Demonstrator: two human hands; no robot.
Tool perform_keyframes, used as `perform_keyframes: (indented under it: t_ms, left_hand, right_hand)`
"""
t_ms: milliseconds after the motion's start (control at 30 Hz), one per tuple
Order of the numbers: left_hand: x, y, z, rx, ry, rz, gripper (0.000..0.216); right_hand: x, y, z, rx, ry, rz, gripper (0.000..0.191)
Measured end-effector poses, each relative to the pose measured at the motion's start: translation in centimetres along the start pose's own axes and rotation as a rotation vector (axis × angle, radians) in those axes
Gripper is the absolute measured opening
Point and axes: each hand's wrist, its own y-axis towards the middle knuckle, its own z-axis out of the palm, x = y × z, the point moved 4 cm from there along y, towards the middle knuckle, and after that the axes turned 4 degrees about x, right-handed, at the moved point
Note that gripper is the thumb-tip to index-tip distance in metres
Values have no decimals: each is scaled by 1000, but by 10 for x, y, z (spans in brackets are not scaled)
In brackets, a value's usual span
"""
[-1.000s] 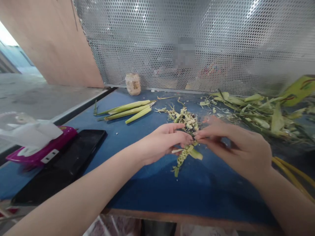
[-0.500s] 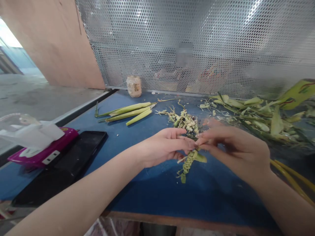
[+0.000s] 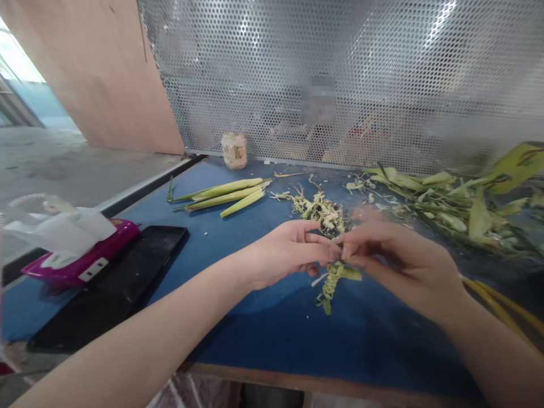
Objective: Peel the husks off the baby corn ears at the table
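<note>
A short braided strip of green plant leaf [image 3: 330,281] hangs below my fingertips, over the blue tabletop. My left hand [image 3: 289,252] pinches its upper end between thumb and fingers. From the other side, my right hand [image 3: 403,266] meets it with thumb and forefinger closed at the same spot. The exact bit under the fingertips is hidden, and the right fingers are slightly blurred. Just behind the hands lies a tangle of pale, curly plant pieces [image 3: 318,208]; I cannot tell whether it joins the strip. Several long green leaf-wrapped stalks [image 3: 232,194] lie farther left.
At left, a magenta tissue box [image 3: 80,255] stands by a flat black device or tray [image 3: 114,289]. A wrapped jar [image 3: 234,151] is near the perforated metal panel [image 3: 263,73]. Loose green leaves [image 3: 459,209] heap at right, with yellow handles [image 3: 501,306] nearer me.
The view has shifted slightly. The braided strip hangs a little farther right, and both hands still meet at its top. My right fingers have moved slightly at the pinch.
</note>
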Motion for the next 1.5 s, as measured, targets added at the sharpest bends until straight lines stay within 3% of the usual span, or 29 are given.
perform_keyframes:
  t_ms: [333, 767, 1133, 1500]
  left_hand:
    - [7, 3, -16, -143, 123, 143, 85]
    - [4, 2, -17, -144, 211, 210, 91]
    - [6, 2, -14, -96, 318, 247, 95]
    - [2, 1, -6, -19, 133, 230, 84]
  right_hand:
    - [-2, -1, -1, 7, -298, 9, 18]
    - [-1, -3, 1, 1, -448, -101, 18]
    - [-6, -5, 7, 98, -548, -186, 17]
    - [4, -6, 3, -129, -444, -156, 16]
